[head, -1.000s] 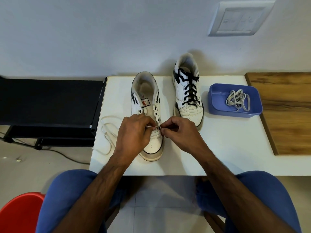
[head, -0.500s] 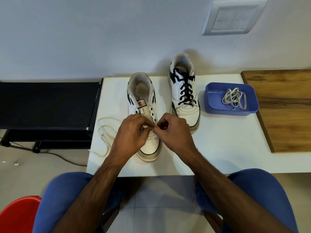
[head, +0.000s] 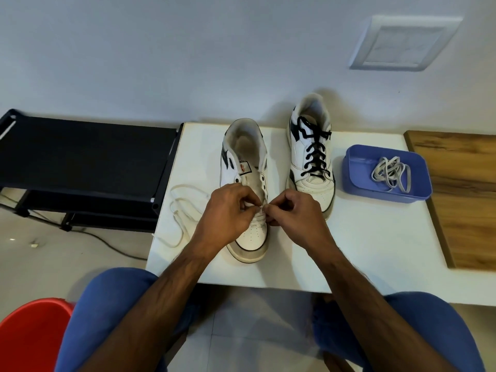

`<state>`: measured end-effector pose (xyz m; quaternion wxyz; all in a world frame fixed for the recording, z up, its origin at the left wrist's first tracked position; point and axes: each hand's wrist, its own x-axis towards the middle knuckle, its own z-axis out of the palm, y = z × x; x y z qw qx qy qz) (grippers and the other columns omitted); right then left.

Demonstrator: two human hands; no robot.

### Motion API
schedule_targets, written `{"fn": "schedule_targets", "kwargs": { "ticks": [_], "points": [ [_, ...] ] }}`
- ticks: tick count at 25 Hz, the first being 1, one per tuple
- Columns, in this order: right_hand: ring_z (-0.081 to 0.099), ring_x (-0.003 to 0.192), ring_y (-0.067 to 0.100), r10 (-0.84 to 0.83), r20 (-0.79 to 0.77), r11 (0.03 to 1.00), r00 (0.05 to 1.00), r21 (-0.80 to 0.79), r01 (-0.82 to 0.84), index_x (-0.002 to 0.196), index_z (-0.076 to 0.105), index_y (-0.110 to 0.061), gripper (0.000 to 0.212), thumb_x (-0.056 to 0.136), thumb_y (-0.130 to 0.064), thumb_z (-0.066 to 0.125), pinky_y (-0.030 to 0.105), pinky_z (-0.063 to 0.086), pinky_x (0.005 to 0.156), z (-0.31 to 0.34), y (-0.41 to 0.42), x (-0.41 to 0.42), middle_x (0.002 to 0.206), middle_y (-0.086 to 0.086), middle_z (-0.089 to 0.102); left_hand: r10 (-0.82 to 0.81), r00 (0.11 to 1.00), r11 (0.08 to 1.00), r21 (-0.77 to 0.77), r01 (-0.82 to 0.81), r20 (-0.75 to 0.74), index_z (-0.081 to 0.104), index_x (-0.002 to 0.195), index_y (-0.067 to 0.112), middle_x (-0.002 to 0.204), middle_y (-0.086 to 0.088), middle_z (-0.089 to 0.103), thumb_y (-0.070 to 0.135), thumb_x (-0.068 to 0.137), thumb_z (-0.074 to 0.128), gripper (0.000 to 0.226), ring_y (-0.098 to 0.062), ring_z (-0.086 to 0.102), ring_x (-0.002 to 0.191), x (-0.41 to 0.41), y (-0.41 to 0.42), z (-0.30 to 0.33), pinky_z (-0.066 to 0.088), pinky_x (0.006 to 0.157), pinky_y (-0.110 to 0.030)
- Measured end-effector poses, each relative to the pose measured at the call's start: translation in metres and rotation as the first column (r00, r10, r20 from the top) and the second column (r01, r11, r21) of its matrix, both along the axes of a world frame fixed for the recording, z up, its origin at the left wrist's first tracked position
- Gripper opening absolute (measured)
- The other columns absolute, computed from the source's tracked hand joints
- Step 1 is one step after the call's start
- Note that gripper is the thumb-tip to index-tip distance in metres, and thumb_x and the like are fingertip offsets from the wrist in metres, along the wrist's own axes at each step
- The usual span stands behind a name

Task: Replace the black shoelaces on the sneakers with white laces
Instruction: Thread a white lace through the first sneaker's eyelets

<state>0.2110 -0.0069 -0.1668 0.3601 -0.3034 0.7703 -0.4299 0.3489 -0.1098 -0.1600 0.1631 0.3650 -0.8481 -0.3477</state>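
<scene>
Two white sneakers stand on a small white table (head: 375, 237). The near left sneaker (head: 248, 234) has empty upper eyelets, its black lace gone. A white lace (head: 178, 208) trails from it in loops to the left. My left hand (head: 230, 213) and my right hand (head: 295, 213) meet over its lowest eyelets, each pinching the white lace. The exact eyelet is hidden by my fingers. The far right sneaker (head: 312, 157) still carries a black lace (head: 316, 154).
A blue tray (head: 357, 181) at the right holds a bundled grey-white lace (head: 391, 174). A wooden board (head: 461, 194) lies beyond it. A black rack (head: 80, 162) stands left of the table, a red stool (head: 32, 334) at the lower left.
My right hand has shifted left toward my left hand over the toe-end eyelets. The view has drifted slightly; both sneakers stay in place.
</scene>
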Motion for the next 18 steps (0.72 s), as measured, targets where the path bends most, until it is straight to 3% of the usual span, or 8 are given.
{"fn": "schedule_targets", "kwargs": {
  "ticks": [4,10,14,18],
  "points": [
    [0.076,0.074,0.015,-0.014,0.087,1.0,0.996,-0.012,0.015,0.085,0.072,-0.01,0.005,0.087,-0.013,0.077,0.037,0.064,0.079,0.005,0.0,-0.001,0.075,0.002,0.076,0.004,0.999,0.997,0.077,-0.007,0.04,0.076,0.086,0.024,0.078,0.018,0.062,0.014,0.084,0.08,0.011,0.01,0.057,0.072,0.001,-0.006,0.004,0.041,0.065,-0.004],
    [0.076,0.073,0.015,-0.01,0.077,1.0,0.997,-0.029,0.012,0.085,0.074,-0.01,0.004,0.087,-0.011,0.076,0.035,0.064,0.078,0.005,0.0,0.001,0.073,0.002,0.076,-0.009,0.997,0.998,0.06,0.004,0.071,0.074,0.085,0.028,0.081,0.017,0.064,0.016,0.084,0.078,0.013,0.009,0.057,0.069,0.002,-0.007,0.004,0.04,0.066,-0.003],
    [0.076,0.075,0.013,0.021,0.054,0.999,0.998,-0.042,-0.019,0.087,0.075,-0.013,0.002,0.088,-0.014,0.077,0.033,0.063,0.078,0.005,0.003,0.0,0.076,0.0,0.077,0.004,1.0,0.993,0.117,-0.006,0.018,0.077,0.086,0.024,0.079,0.017,0.066,0.014,0.083,0.081,0.011,0.011,0.058,0.074,0.003,-0.006,0.003,0.041,0.066,-0.004],
    [0.076,0.084,0.02,0.093,0.145,0.994,0.985,-0.062,-0.085,0.095,0.078,-0.009,0.009,0.091,-0.004,0.072,0.039,0.062,0.086,0.005,0.008,-0.01,0.085,0.006,0.078,0.03,0.999,0.985,0.169,-0.028,-0.011,0.077,0.08,0.023,0.077,0.019,0.069,0.01,0.079,0.085,0.015,0.01,0.063,0.074,0.002,-0.007,-0.001,0.045,0.068,-0.005]
  ]
}}
